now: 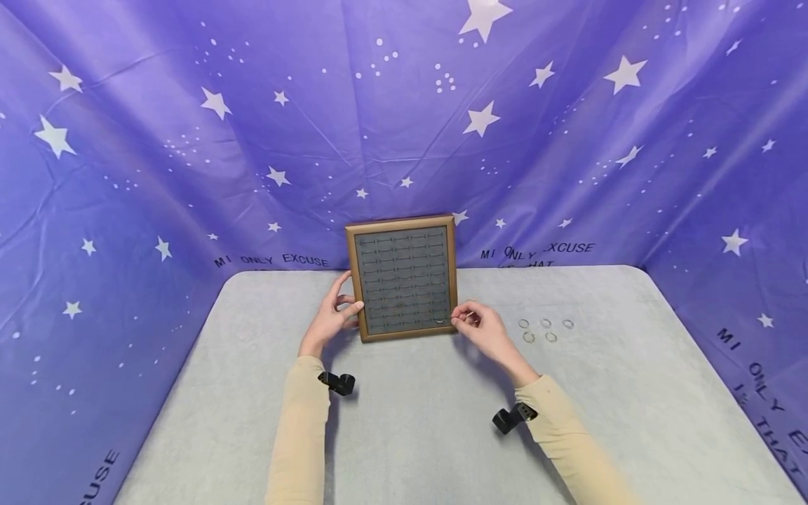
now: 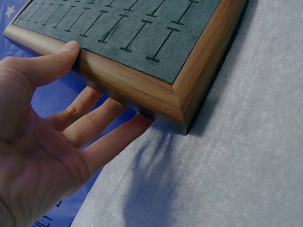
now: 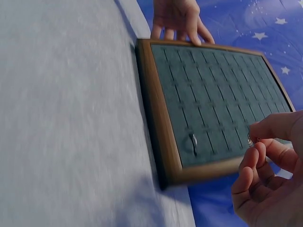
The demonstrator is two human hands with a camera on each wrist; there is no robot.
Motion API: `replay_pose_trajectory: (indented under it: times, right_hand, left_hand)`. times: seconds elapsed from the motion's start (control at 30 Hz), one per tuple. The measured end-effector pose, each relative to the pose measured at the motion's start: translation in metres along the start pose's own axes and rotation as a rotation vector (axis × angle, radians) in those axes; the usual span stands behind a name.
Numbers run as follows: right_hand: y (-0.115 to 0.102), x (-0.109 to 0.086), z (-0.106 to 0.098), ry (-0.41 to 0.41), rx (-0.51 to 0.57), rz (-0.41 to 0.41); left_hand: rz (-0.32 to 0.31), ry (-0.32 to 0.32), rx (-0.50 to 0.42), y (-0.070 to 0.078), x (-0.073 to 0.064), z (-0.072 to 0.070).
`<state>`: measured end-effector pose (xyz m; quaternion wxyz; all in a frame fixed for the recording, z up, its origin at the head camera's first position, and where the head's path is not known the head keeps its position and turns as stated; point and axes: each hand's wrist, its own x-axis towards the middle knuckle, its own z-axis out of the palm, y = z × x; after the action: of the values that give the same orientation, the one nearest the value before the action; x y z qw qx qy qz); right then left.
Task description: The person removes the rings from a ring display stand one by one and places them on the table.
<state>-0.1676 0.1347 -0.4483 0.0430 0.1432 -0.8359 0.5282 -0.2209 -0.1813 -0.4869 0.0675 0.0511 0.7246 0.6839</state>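
Observation:
A ring display board (image 1: 404, 280) with a wooden frame and dark grey-green slotted padding stands tilted back at the rear of the table. My left hand (image 1: 326, 324) holds its left edge, thumb on the front of the frame and fingers behind, as the left wrist view shows. One silver ring (image 3: 193, 144) sits in a slot at the board's lower right corner. Beside the right edge of the frame, my right hand (image 1: 482, 330) pinches a small ring (image 3: 251, 140) between thumb and fingertips. The fingers partly hide that ring.
Several loose rings (image 1: 546, 323) lie in two rows on the grey table (image 1: 410, 428), to the right of my right hand. Behind the board hangs a purple cloth (image 1: 404, 126) with white stars, which also lines both sides.

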Motion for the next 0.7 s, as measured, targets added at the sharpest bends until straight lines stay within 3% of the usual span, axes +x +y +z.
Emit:
replay_pose_trajectory:
  times: [0.17, 0.7]
  right_hand:
    - [0.023, 0.001, -0.012, 0.011, -0.018, 0.031]
    - [0.051, -0.014, -0.048, 0.049, -0.080, 0.035]
  left_hand:
    - [-0.014, -0.001, 0.008, 0.001, 0.001, 0.000]
    - [-0.001, 0.007, 0.019, 0.002, -0.001, 0.000]
